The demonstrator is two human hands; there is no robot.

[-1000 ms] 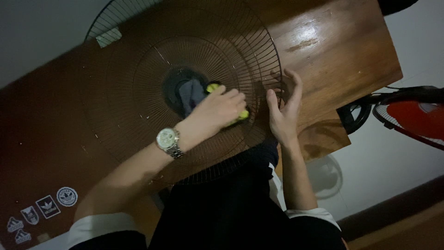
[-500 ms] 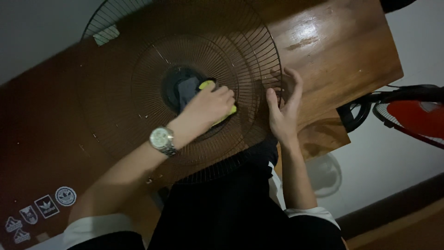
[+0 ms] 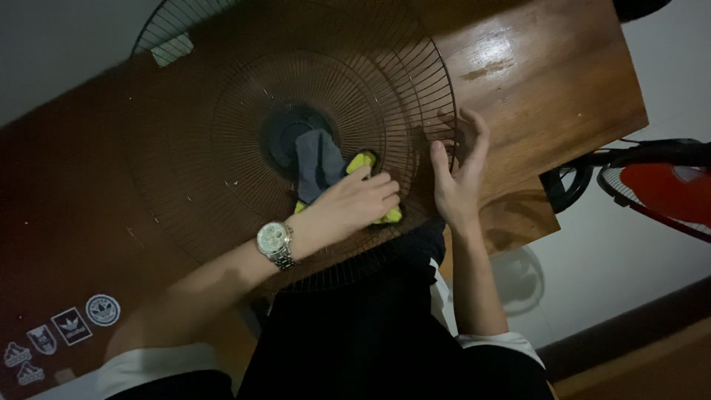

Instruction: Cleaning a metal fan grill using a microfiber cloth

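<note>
- The left hand [image 3: 355, 201] is pressing a yellow and grey cloth [image 3: 326, 172] down onto a round wire fan grille [image 3: 222, 133], its grip closed over the yellow end of the cloth with the fingers curled on top.
- The cloth is lying on the grille's wires, just below and to the right of the dark hub [image 3: 285, 133] at the grille's middle; its grey part is reaching up over the hub's edge.
- A silver wristwatch [image 3: 274, 243] is sitting on the left wrist, over the lower part of the grille.
- The right hand [image 3: 458, 174] is standing on edge at the grille's right rim, fingers spread and open, fingertips touching the outer wires; its grip is not closing around anything.
- The grille is lying flat on the brown wooden surface [image 3: 541, 81], covering most of its middle and overhanging the far edge at the upper left.
- A few small stickers [image 3: 72, 324] are showing on the surface near its left end.
- A second fan with red blades [image 3: 666, 189] is standing on the floor beyond the surface's right edge, well apart from both hands.
- The person's dark trousers [image 3: 370, 326] are filling the lower middle of the view.
</note>
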